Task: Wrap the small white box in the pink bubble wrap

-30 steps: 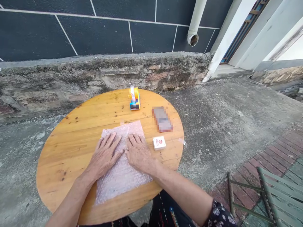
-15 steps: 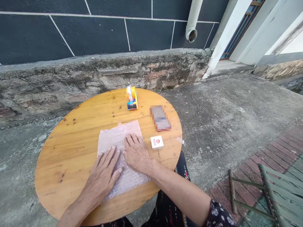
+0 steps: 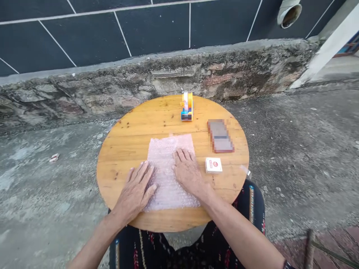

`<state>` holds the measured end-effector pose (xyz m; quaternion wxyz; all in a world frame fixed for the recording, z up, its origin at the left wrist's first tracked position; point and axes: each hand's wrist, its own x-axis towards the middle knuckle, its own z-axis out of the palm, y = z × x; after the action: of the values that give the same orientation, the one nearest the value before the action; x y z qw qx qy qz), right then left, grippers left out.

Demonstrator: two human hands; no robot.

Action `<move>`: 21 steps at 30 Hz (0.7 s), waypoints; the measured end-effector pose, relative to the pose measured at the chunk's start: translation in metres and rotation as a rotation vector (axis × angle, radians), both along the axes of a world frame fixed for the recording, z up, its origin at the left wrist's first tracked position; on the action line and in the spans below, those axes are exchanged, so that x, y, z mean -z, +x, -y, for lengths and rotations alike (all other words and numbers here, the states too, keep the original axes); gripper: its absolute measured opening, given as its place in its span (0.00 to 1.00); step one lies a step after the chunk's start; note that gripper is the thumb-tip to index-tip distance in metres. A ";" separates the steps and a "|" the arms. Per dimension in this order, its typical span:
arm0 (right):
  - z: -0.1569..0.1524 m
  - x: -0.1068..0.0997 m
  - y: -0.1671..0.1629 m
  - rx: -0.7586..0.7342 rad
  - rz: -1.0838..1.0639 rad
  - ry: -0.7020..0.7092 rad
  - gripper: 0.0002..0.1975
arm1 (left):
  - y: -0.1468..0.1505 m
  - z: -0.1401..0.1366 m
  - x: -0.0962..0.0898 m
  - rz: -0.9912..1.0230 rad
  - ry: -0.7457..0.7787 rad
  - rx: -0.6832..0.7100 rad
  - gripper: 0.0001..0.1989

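Note:
A pinkish sheet of bubble wrap (image 3: 165,172) lies flat on a round wooden table (image 3: 126,145). My left hand (image 3: 136,188) rests at its left edge, palm down with fingers stretched out. On the sheet's right side my right hand (image 3: 187,170) lies flat, fingers extended. Neither hand grips anything. Just right of my right hand sits a small white box (image 3: 213,165) with a red round mark. Beyond it is a flat, pixelated rectangular object (image 3: 220,136) with a reddish rim. A yellow and blue tape dispenser (image 3: 187,106) stands near the table's far edge.
A strip of clear tape (image 3: 246,170) hangs at the table's right edge. Behind the table runs a rough stone wall base (image 3: 179,80) with a drainpipe (image 3: 290,15) above it. Some litter (image 3: 54,157) lies on the concrete at left. A wooden chair part (image 3: 309,246) shows at lower right.
The camera view has turned left, so the table appears further right. My left hand has slid outward to the sheet's left edge; my right hand stays flat on the bubble wrap.

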<state>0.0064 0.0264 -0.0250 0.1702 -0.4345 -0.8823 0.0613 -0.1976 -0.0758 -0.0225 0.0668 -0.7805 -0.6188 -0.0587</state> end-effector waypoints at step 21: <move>0.056 -0.015 0.023 -0.089 0.093 -0.024 0.25 | 0.023 -0.019 0.009 0.090 0.023 0.125 0.29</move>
<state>0.0295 -0.0294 -0.0102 0.1208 -0.3992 -0.9069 0.0593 -0.1742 -0.0570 -0.0310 0.0441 -0.8133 -0.5707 -0.1047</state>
